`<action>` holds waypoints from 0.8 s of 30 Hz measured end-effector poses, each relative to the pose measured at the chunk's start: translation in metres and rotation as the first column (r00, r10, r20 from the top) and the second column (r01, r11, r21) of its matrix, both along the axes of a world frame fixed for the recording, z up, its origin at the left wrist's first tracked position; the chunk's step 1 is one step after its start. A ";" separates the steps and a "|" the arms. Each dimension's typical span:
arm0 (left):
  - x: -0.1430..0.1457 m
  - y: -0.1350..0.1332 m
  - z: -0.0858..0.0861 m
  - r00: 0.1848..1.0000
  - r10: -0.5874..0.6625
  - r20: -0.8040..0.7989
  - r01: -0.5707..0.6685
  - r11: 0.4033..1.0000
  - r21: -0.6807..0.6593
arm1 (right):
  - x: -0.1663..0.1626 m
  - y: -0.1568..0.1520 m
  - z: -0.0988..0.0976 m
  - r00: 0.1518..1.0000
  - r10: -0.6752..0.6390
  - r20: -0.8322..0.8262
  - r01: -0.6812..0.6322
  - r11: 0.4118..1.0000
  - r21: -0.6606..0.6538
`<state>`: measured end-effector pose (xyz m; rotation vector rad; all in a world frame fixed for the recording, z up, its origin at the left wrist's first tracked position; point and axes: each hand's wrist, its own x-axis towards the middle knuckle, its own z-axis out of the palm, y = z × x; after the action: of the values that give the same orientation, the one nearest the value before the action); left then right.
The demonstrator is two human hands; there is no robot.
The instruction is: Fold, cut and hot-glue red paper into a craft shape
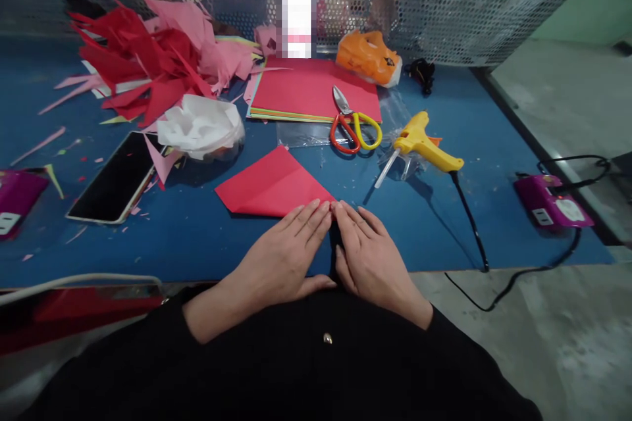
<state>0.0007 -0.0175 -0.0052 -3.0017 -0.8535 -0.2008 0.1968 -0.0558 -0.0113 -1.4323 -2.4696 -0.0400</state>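
We see the left hand [291, 247] laid nearly flat, its fingers extended and together over the near right edge of a folded red paper [276, 181], its thumb held apart; the right hand [368, 250] meets it at the paper's right corner, fingers slightly bent, and we cannot tell whether its fingertips pinch the edge or merely rest on it. The paper lies on the blue table [172, 250], directly before the person's body, its broad end free to the left. We judge that uneven pressure at this narrow corner could skew the fold, and that the unheld end could swing if the hands pull sideways. Just beyond the paper lie scissors [356, 118], partly on a stack of coloured paper [296, 89]; to their right, a yellow glue gun [424, 141] points its clear stick toward the hands. Should the gun be hot, a rightward reach might touch it or snag its black cord [469, 217]. To the left, a dark-screened phone [116, 177] and a bowl with crumpled white paper [197, 125] hem in that side, while a heap of red and pink scraps [162, 46] crowds the table behind them.
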 end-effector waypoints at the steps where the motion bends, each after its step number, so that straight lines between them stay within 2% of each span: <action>1: -0.002 0.000 0.001 1.000 0.003 -0.005 -0.003 1.000 -0.009 | 0.000 0.000 0.000 1.000 0.001 0.003 -0.001 1.000 -0.004; 5: -0.018 -0.001 0.005 0.998 0.056 -0.023 -0.057 0.998 -0.039 | 0.001 -0.001 0.000 1.000 0.006 0.009 -0.006 1.000 -0.023; 9: -0.053 -0.001 0.006 0.985 0.170 -0.013 -0.170 0.985 -0.018 | 0.002 -0.001 0.001 1.000 0.008 0.002 -0.008 1.000 -0.027; 13: -0.093 -0.004 0.006 0.932 0.359 -0.052 -0.358 0.933 0.031 | 0.002 -0.001 0.000 1.000 0.006 0.013 -0.005 1.000 -0.021; 15: -0.104 -0.008 0.008 0.908 0.416 -0.046 -0.414 0.909 0.048 | 0.001 -0.001 0.000 1.000 0.004 0.021 -0.004 1.000 -0.020; 18: -0.098 -0.016 0.014 0.875 0.481 0.055 -0.484 0.871 0.090 | 0.000 -0.001 0.000 1.000 -0.005 0.031 0.005 1.000 -0.011; 20: -0.081 -0.018 0.019 0.824 0.543 0.162 -0.563 0.815 0.136 | -0.002 -0.001 0.001 0.999 -0.006 0.043 0.006 1.000 0.001; 21: -0.071 -0.017 0.020 0.814 0.529 0.238 -0.572 0.801 0.176 | -0.002 -0.001 0.001 0.999 -0.003 0.050 0.003 1.000 0.004; 22: -0.061 -0.016 0.020 0.853 0.463 0.239 -0.508 0.841 0.184 | -0.003 -0.001 0.002 0.998 0.000 0.058 0.000 1.000 0.003; 24: -0.042 -0.010 0.017 0.942 0.295 0.161 -0.314 0.943 0.109 | -0.003 0.000 0.002 0.997 0.005 0.071 -0.004 1.000 -0.011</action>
<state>-0.0418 -0.0277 0.0122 -2.7103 -1.2493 -0.4494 0.1940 -0.0562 -0.0089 -1.4541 -2.5337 -0.0781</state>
